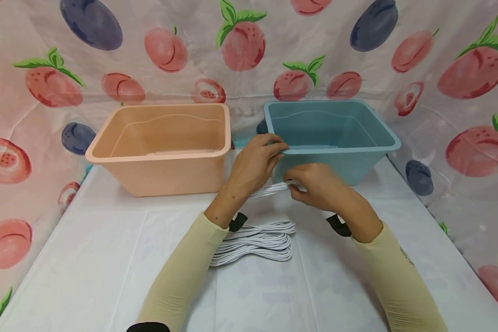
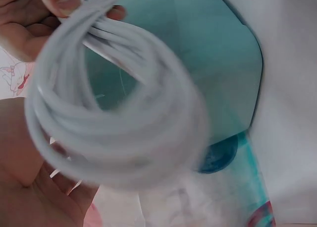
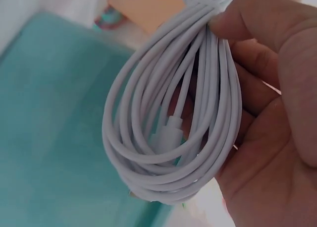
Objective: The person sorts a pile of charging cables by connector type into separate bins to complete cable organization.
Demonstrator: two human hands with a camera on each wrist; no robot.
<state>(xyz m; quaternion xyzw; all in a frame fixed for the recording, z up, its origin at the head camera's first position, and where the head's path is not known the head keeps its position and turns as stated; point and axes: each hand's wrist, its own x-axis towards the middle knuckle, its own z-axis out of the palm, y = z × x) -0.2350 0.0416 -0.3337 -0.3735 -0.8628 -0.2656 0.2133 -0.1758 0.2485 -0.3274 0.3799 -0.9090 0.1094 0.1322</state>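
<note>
A coiled white cable [image 1: 269, 190] hangs just in front of the blue bin [image 1: 332, 159]. My right hand [image 1: 319, 184] pinches its gathered middle between thumb and fingers. In the right wrist view a loop of the cable [image 3: 173, 103] and a white plug inside it show beside the palm. My left hand [image 1: 257, 159] is beside the bin's near left corner, its fingers loosely bent, with no grip on the cable visible. The left wrist view shows a blurred cable loop [image 2: 124, 103] next to the left palm [image 2: 29, 172].
More coiled white cable [image 1: 257, 242] lies on the white-covered table, partly hidden by my left forearm. An orange bin [image 1: 170, 177] stands at the back left of the table. Behind both bins hangs a fruit-printed cloth [image 1: 182, 87].
</note>
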